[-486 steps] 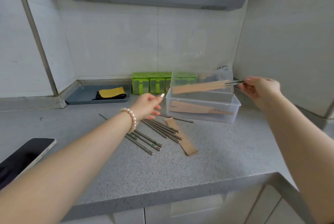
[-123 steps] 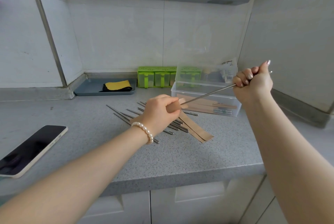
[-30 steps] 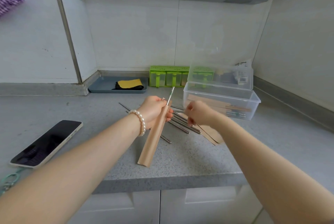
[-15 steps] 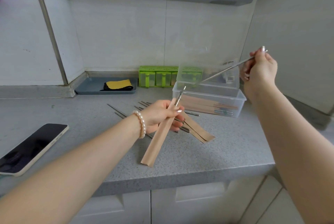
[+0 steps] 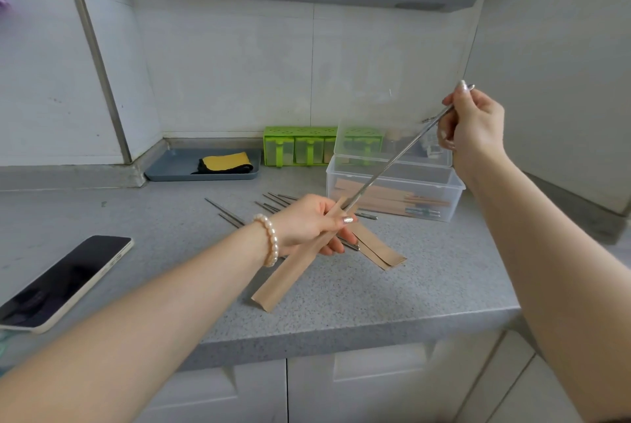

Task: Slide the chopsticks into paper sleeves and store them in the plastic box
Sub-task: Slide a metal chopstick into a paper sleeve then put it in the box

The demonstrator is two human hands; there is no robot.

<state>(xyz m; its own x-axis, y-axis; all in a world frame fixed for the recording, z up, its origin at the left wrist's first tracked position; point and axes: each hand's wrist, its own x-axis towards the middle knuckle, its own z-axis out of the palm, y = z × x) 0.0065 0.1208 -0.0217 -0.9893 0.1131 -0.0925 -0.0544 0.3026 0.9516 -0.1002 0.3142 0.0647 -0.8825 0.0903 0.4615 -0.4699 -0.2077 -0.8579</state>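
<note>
A: Left hand (image 5: 312,223)? 
B: Fingers curled round the upper end of a brown paper sleeve (image 5: 285,274). The sleeve slants from the grip down toward 7 o'clock, lower end above the grey counter (image 5: 426,289) near its front edge; can't tell if it touches. A pearl bracelet (image 5: 268,240) is on that wrist.

A: Right hand (image 5: 473,127)? 
B: Raised at 2 o'clock, fingers pinching the top end of a metal chopstick (image 5: 386,168). The shaft runs down toward 8 o'clock and its tip meets the sleeve mouth at the left hand's fingers. How far in it is, can't tell; paper and thumb cover it. Whether another stick already sits inside is hidden too.

A: Box? 
B: The clear plastic box (image 5: 392,190) is at 1 o'clock on the counter, lid (image 5: 392,115) up, leaning against the wall. Filled sleeves lie inside; count is unclear through the plastic.

A: Loose stock? 
B: Bare chopsticks (image 5: 273,204) lie fanned behind the left hand, partly hidden by it. Spare sleeves (image 5: 379,248) lie flat just right of the hand, overlapped, number hard to tell.

A: The rest? 
B: Phone (image 5: 65,281) face up at 9 o'clock, near corner cut off by the frame edge. Grey tray (image 5: 170,166) with a yellow-black cloth (image 5: 225,163) at 11 o'clock. Green containers (image 5: 300,147) are against the wall, right part seen only through the lid.
</note>
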